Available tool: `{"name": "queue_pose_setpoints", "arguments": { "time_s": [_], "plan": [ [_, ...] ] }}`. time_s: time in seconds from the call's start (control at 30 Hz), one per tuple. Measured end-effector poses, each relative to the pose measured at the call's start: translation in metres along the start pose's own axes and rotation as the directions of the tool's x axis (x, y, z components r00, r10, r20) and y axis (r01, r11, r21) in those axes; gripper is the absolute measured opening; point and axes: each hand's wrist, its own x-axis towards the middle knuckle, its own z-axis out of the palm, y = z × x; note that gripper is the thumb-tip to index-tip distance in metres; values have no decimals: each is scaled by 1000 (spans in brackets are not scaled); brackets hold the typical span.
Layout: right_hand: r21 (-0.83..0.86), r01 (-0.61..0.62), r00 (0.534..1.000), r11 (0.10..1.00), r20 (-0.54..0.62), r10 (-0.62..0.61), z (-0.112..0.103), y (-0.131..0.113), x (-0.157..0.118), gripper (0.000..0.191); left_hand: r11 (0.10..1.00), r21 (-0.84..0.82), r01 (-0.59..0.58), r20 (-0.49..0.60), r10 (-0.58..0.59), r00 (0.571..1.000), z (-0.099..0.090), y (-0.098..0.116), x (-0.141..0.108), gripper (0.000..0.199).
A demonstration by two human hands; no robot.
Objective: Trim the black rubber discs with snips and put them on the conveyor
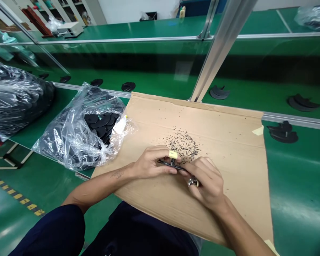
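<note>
Between both hands, edge-on to me, is a thin black plastic part (173,164) with a small raised piece on its upper side. My left hand (154,161) pinches its left end, thumb below and a yellow-taped finger above. My right hand (205,177) grips the right end with curled fingers and wears a shiny metal ring or tool I cannot make out. Just beyond the hands, many tiny black bits (185,144) lie scattered on the cardboard sheet (154,117). To the left, an open clear plastic bag (69,121) holds flat black rounded parts (104,124).
A larger full plastic bag (16,99) stands at the far left. Black part sets (282,132) sit right of the cardboard; more (219,92) rest on the green belt (160,80) behind. A metal post (218,53) rises at the cardboard's back edge.
</note>
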Motion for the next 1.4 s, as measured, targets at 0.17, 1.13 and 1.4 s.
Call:
{"name": "queue_pose_setpoints", "arguments": {
  "time_s": [0.17,1.13,1.4],
  "plan": [
    [-2,39,999,999,-3,-39,-1,0,1,18,998,22,-58,27,57,998,-2,0,2,31],
    [111,-37,999,993,-29,40,2,-1,-1,21,985,-171,-8,75,21,997,-1,1,0,49],
    [224,-103,994,969,-10,108,-2,-4,7,21,809,-472,351,209,-284,936,-11,5,3,42]
  ]
}}
